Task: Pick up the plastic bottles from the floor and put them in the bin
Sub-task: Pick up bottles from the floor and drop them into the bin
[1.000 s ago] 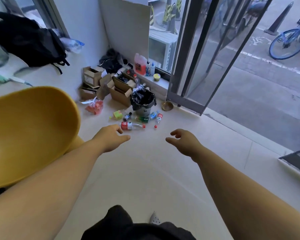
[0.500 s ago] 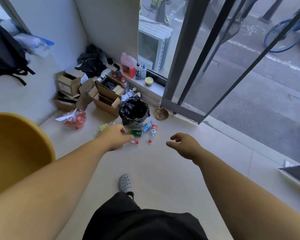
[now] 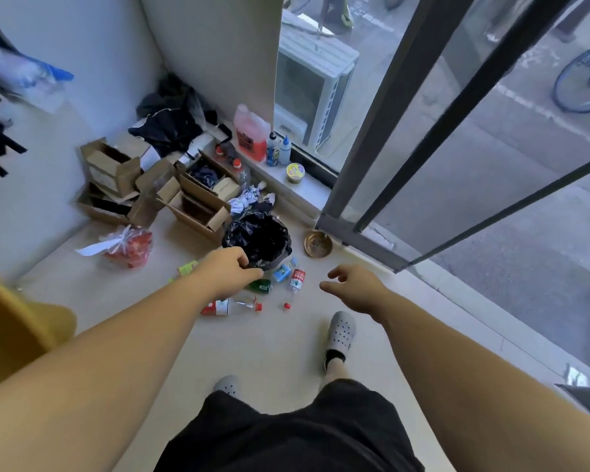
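A street-level entrance corner of a shop or office, used as a storage nook. Past the fingers [image 3: 249,267], open cardboard boxes [image 3: 198,199] crowd the wall corner beside a bag-lined bin [image 3: 258,240]. Beyond them a pink jug [image 3: 251,134] stands on the window ledge. Right of the fingers, a dark-framed glass door [image 3: 406,137] faces pavement, an air-conditioner unit [image 3: 314,86] and a bicycle wheel [image 3: 583,83].
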